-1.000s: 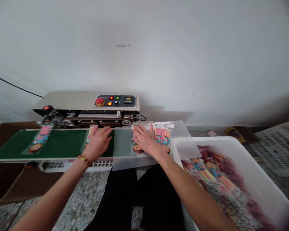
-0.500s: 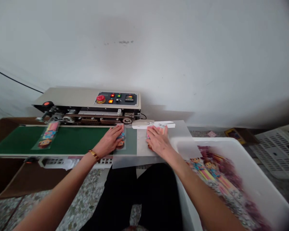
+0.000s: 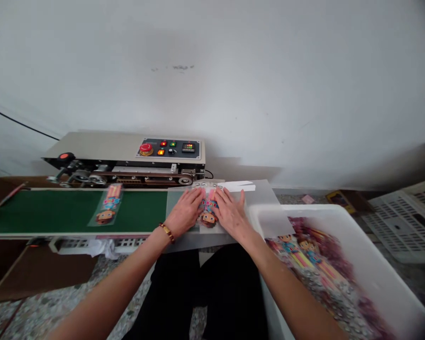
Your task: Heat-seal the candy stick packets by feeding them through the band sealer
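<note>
On a translucent sheet (image 3: 184, 243) at the right end of the green conveyor belt (image 3: 141, 210) lies a clear plastic packet (image 3: 208, 218) with a cartoon head and pink print. My left hand (image 3: 186, 212) rests on its left edge, fingers stretched flat. From the other side my right hand (image 3: 231, 212) lies flat on its right edge, thumb spread. The packet's top end is by the intake of the sealing machine (image 3: 127, 146). Farther left, a similar packet (image 3: 108, 205) lies slightly slanted on the belt. Another packet (image 3: 7, 200) tilts at the belt's far left end.
A white tub (image 3: 340, 212) at my right holds many similar packets (image 3: 315, 255). White strips (image 3: 239, 186) lie behind my right hand. A cardboard box (image 3: 56, 274) stands below the belt's left end, and a plastic crate (image 3: 411, 222) is at far right.
The belt packets have moved left, one reaching the far end. My left hand has left its packet and moved right. My right hand and its packet have shifted slightly left.
</note>
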